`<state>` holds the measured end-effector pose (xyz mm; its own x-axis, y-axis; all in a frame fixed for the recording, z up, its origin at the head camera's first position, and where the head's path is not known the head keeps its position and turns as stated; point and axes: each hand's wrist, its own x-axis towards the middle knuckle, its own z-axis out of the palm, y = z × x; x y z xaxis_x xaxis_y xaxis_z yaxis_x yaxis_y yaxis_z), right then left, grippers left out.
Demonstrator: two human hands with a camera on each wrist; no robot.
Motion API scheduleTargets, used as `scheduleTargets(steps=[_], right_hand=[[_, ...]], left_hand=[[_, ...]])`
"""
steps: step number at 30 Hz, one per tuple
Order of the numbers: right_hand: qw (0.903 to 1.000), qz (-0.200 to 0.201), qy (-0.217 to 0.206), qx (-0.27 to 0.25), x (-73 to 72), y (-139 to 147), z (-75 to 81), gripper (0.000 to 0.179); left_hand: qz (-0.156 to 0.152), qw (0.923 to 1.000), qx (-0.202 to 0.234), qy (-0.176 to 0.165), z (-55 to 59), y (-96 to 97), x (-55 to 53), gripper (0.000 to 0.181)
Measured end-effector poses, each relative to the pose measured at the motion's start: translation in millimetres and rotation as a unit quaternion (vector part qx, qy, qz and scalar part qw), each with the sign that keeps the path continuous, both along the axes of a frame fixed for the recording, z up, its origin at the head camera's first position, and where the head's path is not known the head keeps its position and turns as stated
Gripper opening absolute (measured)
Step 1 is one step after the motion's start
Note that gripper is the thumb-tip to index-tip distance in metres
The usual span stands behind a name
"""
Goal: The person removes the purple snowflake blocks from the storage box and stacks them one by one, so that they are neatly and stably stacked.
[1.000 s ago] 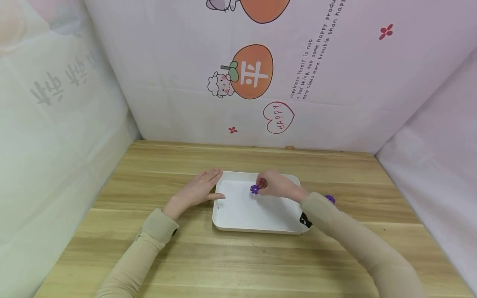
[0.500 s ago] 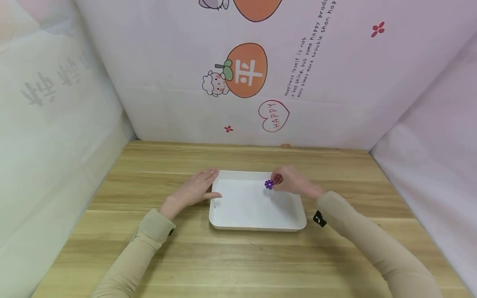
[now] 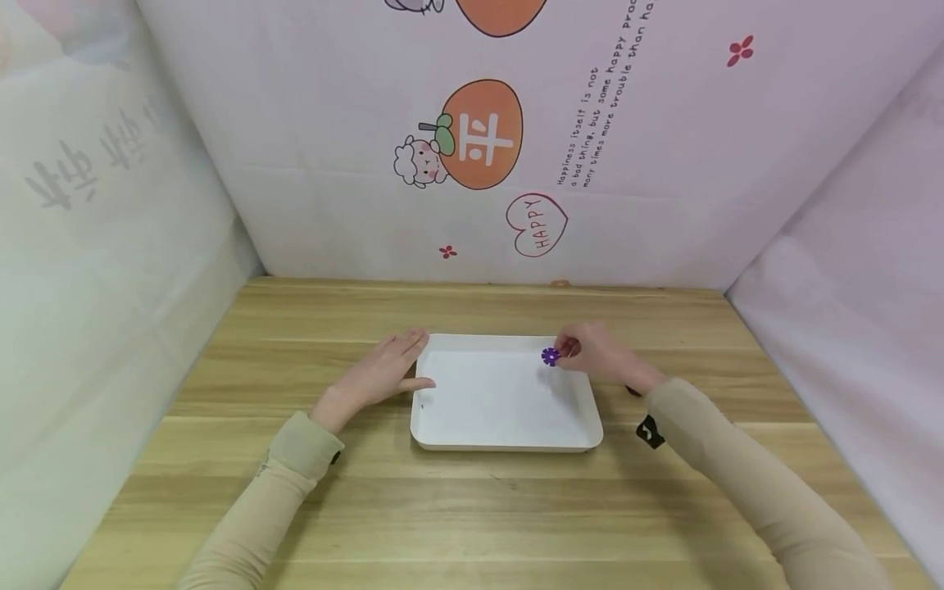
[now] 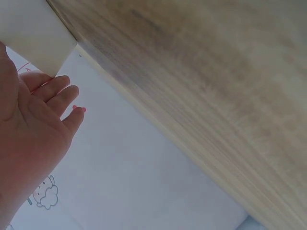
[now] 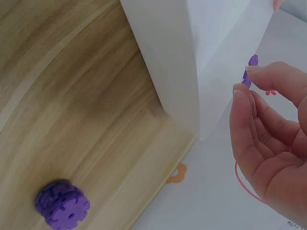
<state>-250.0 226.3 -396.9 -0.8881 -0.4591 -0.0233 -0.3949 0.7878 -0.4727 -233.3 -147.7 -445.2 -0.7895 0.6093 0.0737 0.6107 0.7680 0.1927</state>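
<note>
My right hand [image 3: 596, 352] pinches a small purple snowflake disc [image 3: 550, 356] between thumb and index finger. The disc is notched around its edge and hangs over the far right part of a white tray [image 3: 501, 449]. In the right wrist view the disc appears edge-on between the fingertips [image 5: 252, 71]. At the tray's left side rests my left hand [image 3: 379, 373], its fingers extended along the wall and the thumb over the rim. The left wrist view shows that hand's palm and fingers by the tray's corner.
A stack of purple snowflake discs [image 5: 62, 205] stands on the wooden table [image 3: 472, 508] to the right of the tray; in the head view my right arm covers most of it. White printed cloth walls [image 3: 332, 147] enclose the table's back and sides.
My right hand has carried the purple disc from the tray's middle toward its far right corner. The left hand stays at the left rim. The head view has shifted slightly.
</note>
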Motion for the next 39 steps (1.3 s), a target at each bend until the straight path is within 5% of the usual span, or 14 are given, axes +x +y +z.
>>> scheduleTargets(steps=[16,39], right_hand=[[0.9993,-0.028,0.022,-0.012,11.4,36.3,6.3,0.017],[0.9945,-0.101,0.017,0.023,29.4,97.7,-9.9,0.021]], left_hand=[[0.001,1.0000,0.002,-0.007,0.1,0.4,2.1,0.086],[-0.002,1.0000,0.003,-0.002,-1.5,1.0,-0.5,0.087]])
